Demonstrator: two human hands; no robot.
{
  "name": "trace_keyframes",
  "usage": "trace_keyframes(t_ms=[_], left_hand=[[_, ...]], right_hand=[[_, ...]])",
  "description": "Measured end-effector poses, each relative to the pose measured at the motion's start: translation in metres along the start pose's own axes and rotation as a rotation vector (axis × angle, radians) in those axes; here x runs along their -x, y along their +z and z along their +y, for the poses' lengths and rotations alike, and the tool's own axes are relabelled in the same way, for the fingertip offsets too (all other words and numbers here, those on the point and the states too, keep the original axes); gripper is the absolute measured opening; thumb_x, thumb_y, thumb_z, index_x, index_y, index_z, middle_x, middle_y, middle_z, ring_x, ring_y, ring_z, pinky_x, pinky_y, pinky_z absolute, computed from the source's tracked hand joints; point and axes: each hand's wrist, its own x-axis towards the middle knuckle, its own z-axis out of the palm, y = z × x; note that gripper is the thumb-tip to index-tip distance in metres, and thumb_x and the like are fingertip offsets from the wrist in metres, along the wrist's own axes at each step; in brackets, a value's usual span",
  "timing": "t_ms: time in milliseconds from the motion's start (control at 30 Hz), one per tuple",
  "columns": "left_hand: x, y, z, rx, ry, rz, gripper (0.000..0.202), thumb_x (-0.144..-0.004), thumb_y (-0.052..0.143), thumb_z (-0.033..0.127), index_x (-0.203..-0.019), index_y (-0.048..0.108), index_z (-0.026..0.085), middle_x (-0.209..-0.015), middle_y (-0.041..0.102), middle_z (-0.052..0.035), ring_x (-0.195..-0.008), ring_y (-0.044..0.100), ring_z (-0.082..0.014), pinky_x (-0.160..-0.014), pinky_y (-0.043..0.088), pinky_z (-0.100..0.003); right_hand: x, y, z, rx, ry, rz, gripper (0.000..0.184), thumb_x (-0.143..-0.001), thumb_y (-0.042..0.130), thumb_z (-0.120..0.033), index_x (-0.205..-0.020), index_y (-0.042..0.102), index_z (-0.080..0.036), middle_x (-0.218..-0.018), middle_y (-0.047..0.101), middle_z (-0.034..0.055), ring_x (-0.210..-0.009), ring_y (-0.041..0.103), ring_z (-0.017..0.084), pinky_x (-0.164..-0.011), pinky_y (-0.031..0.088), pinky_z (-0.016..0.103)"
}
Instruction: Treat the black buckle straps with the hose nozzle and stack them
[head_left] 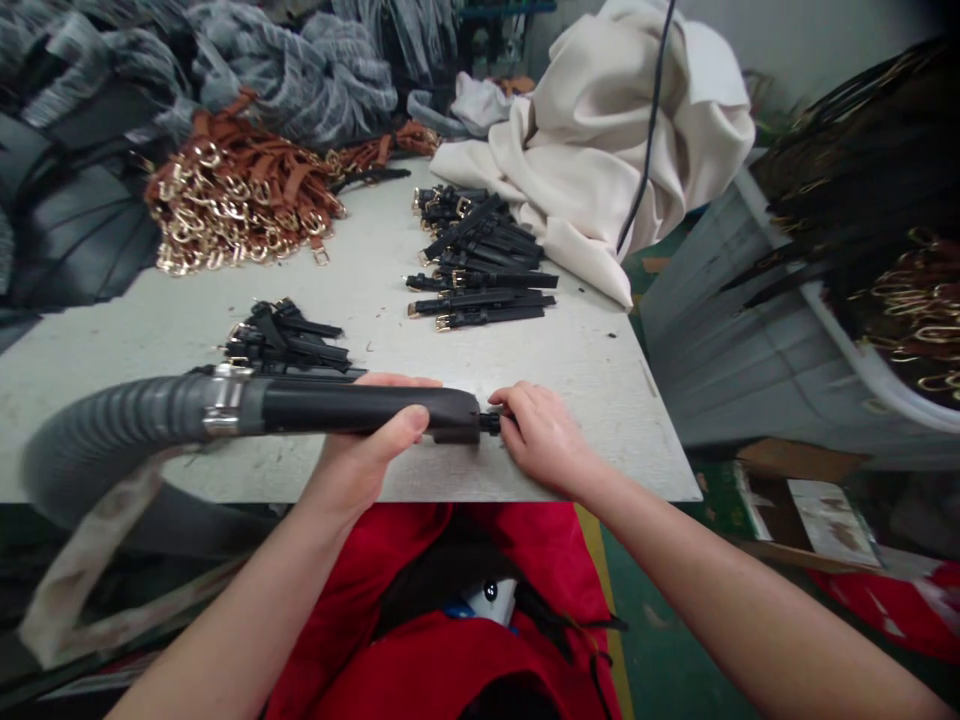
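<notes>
My left hand (379, 430) is closed around a black hose nozzle (330, 405), with the thumb along its near side. The nozzle lies level over the table's front part and joins a grey corrugated hose (142, 415) by a metal clamp (226, 400). At the nozzle's right end, my right hand (540, 430) pinches a small black piece (491, 422) against the opening. The fingers hide most of that piece, so its kind does not show. Behind the nozzle lies a small heap of black buckled straps (289, 335).
More black buckled straps (487, 240) are piled on the table (375, 290). Brown straps with gold clasps (247, 190) lie back left, cream fabric (600, 130) back right. A black cable (649, 130) hangs there. A grey bin (697, 290) and an open carton (810, 505) stand right.
</notes>
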Motion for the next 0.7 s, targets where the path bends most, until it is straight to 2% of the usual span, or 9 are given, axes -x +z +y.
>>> trace_keyframes(t_ms=[100, 233, 333, 433, 533, 600, 700], left_hand=[[-0.001, -0.004, -0.001, 0.022, -0.067, 0.000, 0.029, -0.060, 0.083, 0.031, -0.083, 0.072, 0.018, -0.088, 0.075, -0.0060, -0.070, 0.063, -0.0180, -0.057, 0.048, -0.026], [0.008, -0.039, 0.013, 0.048, -0.012, 0.208, 0.027, -0.057, 0.084, 0.029, -0.079, 0.071, 0.019, -0.084, 0.076, -0.0049, -0.071, 0.063, -0.0180, -0.052, 0.046, -0.023], [0.024, -0.060, 0.021, 0.043, 0.045, 0.266, 0.026, -0.059, 0.082, 0.031, -0.081, 0.072, 0.020, -0.085, 0.076, -0.0034, -0.066, 0.060, -0.0149, -0.051, 0.045, -0.022], [0.041, -0.064, 0.023, 0.086, 0.028, 0.289, 0.026, -0.059, 0.083, 0.034, -0.080, 0.073, 0.021, -0.083, 0.076, -0.0030, -0.069, 0.062, -0.0157, -0.055, 0.048, -0.022], [0.052, -0.063, 0.022, 0.179, -0.031, 0.324, 0.028, -0.057, 0.085, 0.035, -0.079, 0.073, 0.021, -0.081, 0.076, -0.0021, -0.071, 0.063, -0.0167, -0.056, 0.050, -0.023], [0.057, -0.065, 0.022, 0.206, -0.053, 0.335, 0.029, -0.057, 0.085, 0.035, -0.080, 0.073, 0.022, -0.081, 0.076, -0.0021, -0.069, 0.064, -0.0170, -0.055, 0.050, -0.024], [0.061, -0.069, 0.022, 0.166, -0.037, 0.315, 0.027, -0.060, 0.083, 0.034, -0.081, 0.073, 0.021, -0.085, 0.076, -0.0043, -0.071, 0.064, -0.0181, -0.056, 0.051, -0.024]], right_hand=[[0.000, 0.000, 0.001, -0.001, 0.007, -0.007, 0.026, -0.085, 0.043, -0.014, -0.104, 0.060, -0.015, -0.093, 0.064, 0.0119, -0.087, 0.057, 0.025, -0.080, 0.042, 0.040], [0.000, 0.001, 0.002, -0.003, -0.001, 0.000, 0.023, -0.085, 0.044, -0.014, -0.100, 0.061, -0.016, -0.093, 0.064, 0.0110, -0.087, 0.056, 0.025, -0.080, 0.041, 0.039], [0.002, 0.002, 0.002, 0.006, -0.009, 0.027, 0.023, -0.086, 0.042, -0.013, -0.095, 0.063, -0.017, -0.092, 0.064, 0.0100, -0.087, 0.057, 0.024, -0.080, 0.041, 0.038], [0.003, 0.002, 0.002, 0.077, -0.002, 0.066, 0.016, -0.088, 0.048, -0.021, -0.091, 0.063, -0.018, -0.090, 0.064, 0.0096, -0.086, 0.057, 0.025, -0.079, 0.040, 0.039], [0.004, 0.000, 0.003, 0.146, 0.006, 0.052, 0.013, -0.087, 0.058, -0.032, -0.086, 0.061, -0.019, -0.087, 0.064, 0.0086, -0.085, 0.057, 0.026, -0.075, 0.040, 0.039], [0.006, -0.001, 0.004, 0.121, -0.007, 0.017, 0.012, -0.086, 0.061, -0.032, -0.085, 0.059, -0.020, -0.082, 0.064, 0.0060, -0.079, 0.057, 0.024, -0.071, 0.040, 0.037], [0.010, -0.003, 0.006, 0.090, -0.100, -0.012, 0.007, -0.086, 0.062, -0.025, -0.088, 0.058, -0.020, -0.080, 0.064, 0.0045, -0.077, 0.058, 0.021, -0.070, 0.041, 0.034]])
